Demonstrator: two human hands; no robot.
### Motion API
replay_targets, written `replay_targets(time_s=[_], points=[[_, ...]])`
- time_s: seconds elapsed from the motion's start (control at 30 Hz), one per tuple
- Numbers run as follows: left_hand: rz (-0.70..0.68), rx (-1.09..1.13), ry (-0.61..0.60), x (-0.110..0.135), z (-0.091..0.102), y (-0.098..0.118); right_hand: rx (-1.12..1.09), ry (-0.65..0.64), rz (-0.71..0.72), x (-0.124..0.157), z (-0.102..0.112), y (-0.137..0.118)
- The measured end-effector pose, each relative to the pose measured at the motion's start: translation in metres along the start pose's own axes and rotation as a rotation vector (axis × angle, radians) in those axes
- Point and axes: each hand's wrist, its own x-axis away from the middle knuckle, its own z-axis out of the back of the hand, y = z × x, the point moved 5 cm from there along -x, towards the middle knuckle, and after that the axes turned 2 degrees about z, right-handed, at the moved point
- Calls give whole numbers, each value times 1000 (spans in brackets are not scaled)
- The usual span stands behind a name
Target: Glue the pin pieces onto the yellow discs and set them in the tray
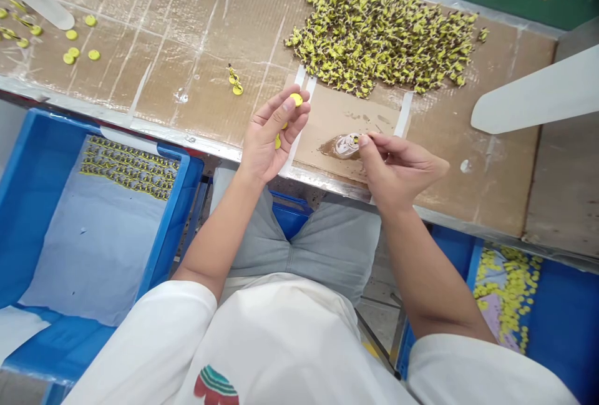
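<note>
My left hand (pixel 276 133) is raised over the table's front edge, fingers curled around several small yellow discs. One yellow disc (pixel 296 100) is pinched between thumb and fingertips; others show in the palm. My right hand (pixel 400 168) pinches a tiny figurine, mostly hidden by the fingertips, with a bit of yellow (pixel 356 140) showing. It is held at a whitish glue puddle (pixel 345 145) on the cardboard; whether it touches the glue I cannot tell. Beyond lies a big pile of small yellow-and-black figurines (pixel 384 37). A figurine on a yellow disc (pixel 236 83) stands left of my left hand.
A blue bin (pixel 187 205) at left holds rows of figurines (pixel 131 168) on a pale sheet. Loose yellow discs (pixel 94 55) lie at the table's far left. Lower right, another blue bin contains many yellow discs (pixel 510 292). White rounded panels (pixel 538 90) jut in at both sides.
</note>
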Motion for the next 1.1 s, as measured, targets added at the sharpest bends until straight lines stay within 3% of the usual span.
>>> replay_targets(time_s=[0.53, 0.73, 0.97, 1.1], points=[[5, -4, 44, 2, -2, 1, 41, 5, -23, 0, -1, 6], [4, 32, 51, 2, -1, 1, 0, 9, 135, -6, 6, 1], [19, 32, 19, 3, -2, 2, 270, -132, 366, -6, 8, 1], [27, 50, 37, 3, -1, 1, 334, -155, 420, -4, 2, -3]])
